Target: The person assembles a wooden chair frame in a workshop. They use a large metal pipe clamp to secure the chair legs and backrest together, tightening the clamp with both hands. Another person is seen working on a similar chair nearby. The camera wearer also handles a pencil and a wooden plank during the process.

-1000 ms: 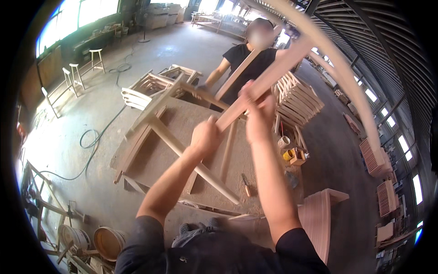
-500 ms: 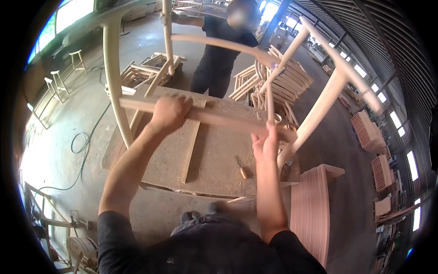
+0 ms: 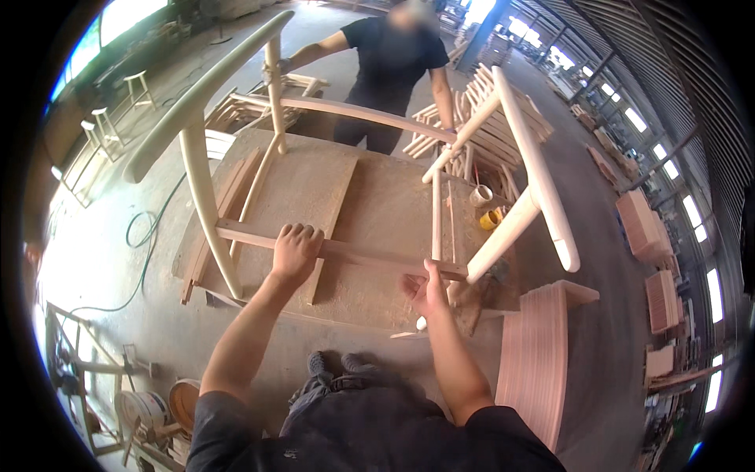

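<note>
A pale wooden chair frame (image 3: 206,197) with two armrests stands over the workbench in front of me. My left hand (image 3: 298,253) is closed over its near rail (image 3: 354,253), left of the rail's middle. Close to the rail's right end is my right hand (image 3: 425,293), fingers spread and loose, the thumb up against the wood. Across the bench, another person (image 3: 393,71) has one hand at the far left post and the other by the right end of the far rail (image 3: 362,115).
The dusty workbench (image 3: 259,303) bears a white mug (image 3: 480,195), a yellow cup (image 3: 491,219) and wooden strips at its left. Curved boards (image 3: 535,362) are stacked at right. Wooden parts (image 3: 503,118) are piled behind. A green hose (image 3: 145,244) lies on the floor.
The chair frame has come down and tilted less, its near legs now lower over the bench. Both my hands moved down with the near rail; the right hand's fingers spread away from it.
</note>
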Available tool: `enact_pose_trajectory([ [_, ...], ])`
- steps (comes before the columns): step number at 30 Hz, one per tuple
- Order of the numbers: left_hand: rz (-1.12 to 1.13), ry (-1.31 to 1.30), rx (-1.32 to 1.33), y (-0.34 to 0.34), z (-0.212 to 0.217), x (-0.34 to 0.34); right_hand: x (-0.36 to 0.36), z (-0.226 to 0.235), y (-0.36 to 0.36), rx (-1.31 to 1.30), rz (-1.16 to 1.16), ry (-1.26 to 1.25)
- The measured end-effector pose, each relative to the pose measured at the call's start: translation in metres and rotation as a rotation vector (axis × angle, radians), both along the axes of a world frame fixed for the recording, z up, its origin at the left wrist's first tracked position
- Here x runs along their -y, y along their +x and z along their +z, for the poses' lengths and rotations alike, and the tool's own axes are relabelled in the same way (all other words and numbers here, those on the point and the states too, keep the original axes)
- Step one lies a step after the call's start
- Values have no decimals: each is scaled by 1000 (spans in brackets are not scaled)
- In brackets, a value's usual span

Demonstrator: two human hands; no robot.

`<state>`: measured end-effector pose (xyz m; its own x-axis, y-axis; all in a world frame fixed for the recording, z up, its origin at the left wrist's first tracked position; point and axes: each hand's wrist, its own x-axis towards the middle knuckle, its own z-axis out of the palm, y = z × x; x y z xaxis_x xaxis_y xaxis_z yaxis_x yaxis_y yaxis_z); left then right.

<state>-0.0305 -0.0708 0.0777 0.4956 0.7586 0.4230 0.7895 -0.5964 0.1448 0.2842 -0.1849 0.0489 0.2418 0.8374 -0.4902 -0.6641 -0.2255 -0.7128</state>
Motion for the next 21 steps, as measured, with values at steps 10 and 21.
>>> enact_pose_trajectory([
  [10,538,-523,320,-1,-114,237,45,-107,-24,260,482,-76],
  [21,2031,-467,1038,25,-153,674,137,-168,-123,303,1648,-115],
])
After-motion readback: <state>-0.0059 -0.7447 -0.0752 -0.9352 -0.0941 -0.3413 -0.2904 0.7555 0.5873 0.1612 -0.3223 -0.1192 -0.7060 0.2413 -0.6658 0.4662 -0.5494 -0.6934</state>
